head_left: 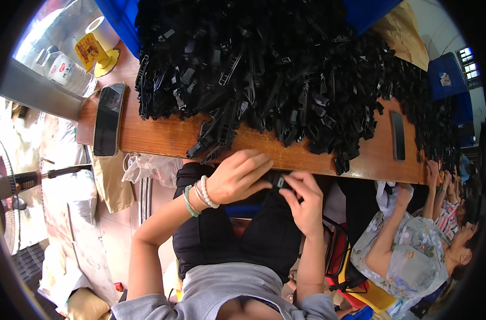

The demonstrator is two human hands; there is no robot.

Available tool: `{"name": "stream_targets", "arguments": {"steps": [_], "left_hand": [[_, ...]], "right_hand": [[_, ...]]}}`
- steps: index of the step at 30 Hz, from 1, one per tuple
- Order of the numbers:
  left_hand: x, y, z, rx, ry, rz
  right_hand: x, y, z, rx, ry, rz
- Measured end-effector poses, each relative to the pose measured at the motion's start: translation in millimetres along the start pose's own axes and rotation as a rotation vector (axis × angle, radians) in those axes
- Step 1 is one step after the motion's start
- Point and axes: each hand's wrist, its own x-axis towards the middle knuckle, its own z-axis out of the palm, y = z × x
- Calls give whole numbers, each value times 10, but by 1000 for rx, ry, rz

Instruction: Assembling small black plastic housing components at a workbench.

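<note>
Just past the table's near edge, above my lap, my right hand [305,200] pinches a small black plastic part [280,183] with a lighter rectangular spot on it. My left hand [240,177], with bracelets at its wrist, is closed at the other side of that part. Its fingers are bent with the tips together, and what lies between them is hidden. Beyond both hands a large heap of similar black plastic parts [269,80] covers most of the wooden table [163,136], and a few strays lie close to the front edge.
A phone [110,120] lies at the table's left, near a clear plastic bottle [70,73] and a yellow tape stand [105,61]. Another dark phone-like slab [397,136] rests at the right. Co-workers sit to the right; a fan [6,186] stands left.
</note>
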Motion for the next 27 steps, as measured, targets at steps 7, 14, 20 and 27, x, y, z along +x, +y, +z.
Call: {"name": "stream_targets", "arguments": {"steps": [7, 14, 20, 27], "left_hand": [[-474, 168, -220, 493, 225, -92], [-418, 127, -375, 587, 75, -258], [-356, 40, -346, 401, 4, -118], [-99, 6, -247, 168, -86, -189]], "right_hand": [[97, 205, -76, -198, 469, -21], [538, 284, 80, -699, 591, 5], [410, 372, 63, -415, 499, -121], [327, 326, 30, -142, 348, -194]]}}
